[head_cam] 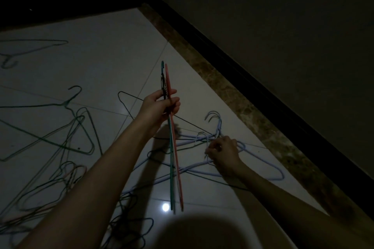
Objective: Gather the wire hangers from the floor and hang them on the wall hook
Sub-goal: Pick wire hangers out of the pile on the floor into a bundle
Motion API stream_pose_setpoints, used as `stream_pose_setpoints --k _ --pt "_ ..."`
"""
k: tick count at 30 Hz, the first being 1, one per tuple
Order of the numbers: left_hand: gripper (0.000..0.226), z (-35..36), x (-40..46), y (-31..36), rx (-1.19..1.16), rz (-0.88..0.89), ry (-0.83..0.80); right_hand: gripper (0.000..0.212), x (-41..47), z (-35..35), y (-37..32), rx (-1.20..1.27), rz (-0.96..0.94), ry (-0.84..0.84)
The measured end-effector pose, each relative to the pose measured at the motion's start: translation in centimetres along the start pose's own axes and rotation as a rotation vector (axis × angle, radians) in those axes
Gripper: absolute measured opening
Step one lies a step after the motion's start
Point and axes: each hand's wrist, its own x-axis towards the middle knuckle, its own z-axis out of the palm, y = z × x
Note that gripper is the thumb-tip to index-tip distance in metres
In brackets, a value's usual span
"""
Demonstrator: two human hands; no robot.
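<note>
At frame centre: a slim bundle of collected wire hangers, teal and coral-red among them (175,159), seen edge-on and stacked flat against one another, raised clear of the floor. Held near the hook end by the left hand (162,107), fingers and thumb curled round the bundled wires; stacked this way, probably, so that the hooks stay aligned for a single placement on the wall hook. No wall hook in view.

Lower right of centre: a tangle of pale lilac wire hangers (214,141) lying on the floor, hooks clustered toward the skirting. Right hand (221,152) lowered onto the tangle, fingertips pinching a thin pale wire near its neck; likely the next hanger for the bundle. Whether that wire is free of its neighbours, not discernible.

Left half of frame: dark green wire hangers (50,139) scattered and overlapping on the glossy white floor tiles (105,62). One further hanger (30,48) alone at upper left. More dark loops (125,230) heaped at bottom centre, between the forearms.

Right side: brown speckled stone border strip (238,103) running diagonally, then black skirting (263,87), then the dim plain wall (283,16).

Judged progress: early, with few hangers in hand and most on the floor. Risk at the next lift: interlocked hooks dragging adjacent hangers along.
</note>
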Motion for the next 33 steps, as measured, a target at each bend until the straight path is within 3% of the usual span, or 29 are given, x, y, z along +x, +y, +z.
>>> stream_pose_setpoints --k 5,10,15,21,24,27,29,33 --pt "0.019 -0.1 -0.6 0.2 -0.007 -0.006 0.004 0.015 -0.8 0.6 0.4 -0.101 -0.041 -0.048" --pt "0.023 -0.8 -1.4 0.3 0.009 -0.015 0.011 0.042 -1.2 -0.1 -1.1 -0.080 0.013 -0.074" --pt "0.023 -1.8 -2.4 1.2 0.019 0.006 0.039 0.025 -1.9 -1.1 -1.9 0.061 0.098 -0.078" --pt "0.019 -2.3 -3.3 2.3 0.006 0.024 0.047 0.015 -2.0 -3.0 -3.2 0.225 0.009 -0.055" --pt "0.018 -2.4 -3.6 2.6 0.008 0.031 0.050 0.025 -1.9 -3.2 -3.5 0.289 0.035 -0.086" --pt "0.017 -2.3 -3.6 2.7 0.011 0.038 0.039 0.014 -2.3 -2.9 -3.3 0.250 0.048 -0.147" --pt "0.017 -2.2 -3.6 2.7 0.015 0.040 0.034 0.019 -2.5 -2.9 -3.1 0.229 0.022 -0.159" --pt "0.017 -1.8 -3.2 2.4 0.011 0.041 0.033 0.015 -1.7 -3.3 -2.6 0.373 0.114 -0.105"
